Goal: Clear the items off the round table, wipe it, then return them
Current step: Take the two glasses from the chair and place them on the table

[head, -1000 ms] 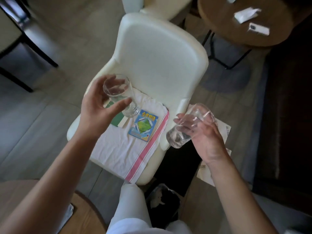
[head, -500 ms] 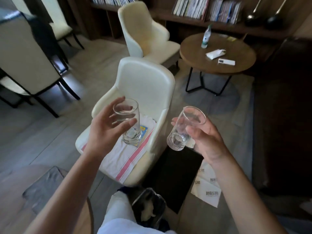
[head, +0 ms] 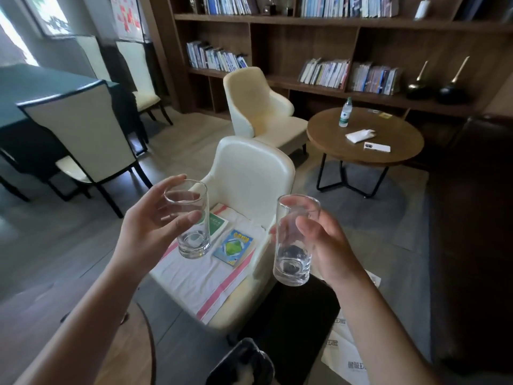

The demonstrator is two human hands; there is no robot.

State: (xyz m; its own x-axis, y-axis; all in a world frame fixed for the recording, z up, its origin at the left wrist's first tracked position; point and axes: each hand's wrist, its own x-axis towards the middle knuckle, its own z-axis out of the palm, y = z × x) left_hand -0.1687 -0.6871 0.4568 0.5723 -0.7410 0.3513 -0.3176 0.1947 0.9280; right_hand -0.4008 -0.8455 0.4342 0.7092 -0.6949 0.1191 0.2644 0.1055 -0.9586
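A person's left hand [head: 150,232] holds one empty glass [head: 191,220] upright, its grip curled around the side; the right hand [head: 324,245] holds a second glass [head: 294,240] likewise. Both hang above a cream chair [head: 249,173] whose towel [head: 205,276] bears two booklets, likely parked there while the bench is wiped.

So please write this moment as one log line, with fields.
left hand: holds left glass | right hand: holds right glass | both glasses: upright, over the cream chair | booklets: on chair cloth
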